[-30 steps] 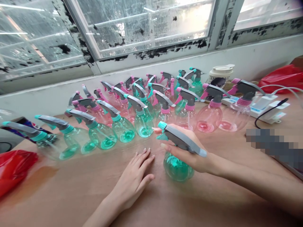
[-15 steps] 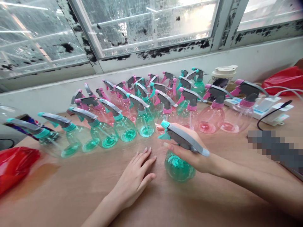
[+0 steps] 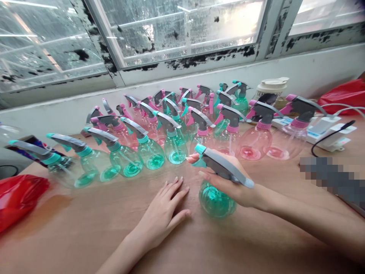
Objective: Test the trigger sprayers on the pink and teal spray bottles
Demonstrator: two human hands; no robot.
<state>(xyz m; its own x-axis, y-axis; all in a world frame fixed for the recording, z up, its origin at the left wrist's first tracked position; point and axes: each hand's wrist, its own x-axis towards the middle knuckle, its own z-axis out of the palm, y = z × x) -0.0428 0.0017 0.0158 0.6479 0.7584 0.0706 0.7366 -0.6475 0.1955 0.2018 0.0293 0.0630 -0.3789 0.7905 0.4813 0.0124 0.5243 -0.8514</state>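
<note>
My right hand point(image 3: 228, 180) is wrapped round the grey and teal sprayer head of a green spray bottle point(image 3: 217, 201) that stands on the brown table point(image 3: 85, 236). Just left of that bottle my left hand point(image 3: 162, 215) lies flat on the table with its fingers stretched out and nothing in it. Behind both hands stand rows of several green spray bottles point(image 3: 151, 152) and pink spray bottles point(image 3: 256, 140), all with grey trigger heads.
A red plastic bag point(image 3: 17, 198) lies at the left edge and another red bag point(image 3: 342, 95) at the far right. A white power strip point(image 3: 327, 133) with a black cable and a white lidded cup point(image 3: 270, 87) sit at the back right, under the window.
Both hands stay nearly where they were. The view has shifted slightly, and my right hand with the green bottle sits a touch further right.
</note>
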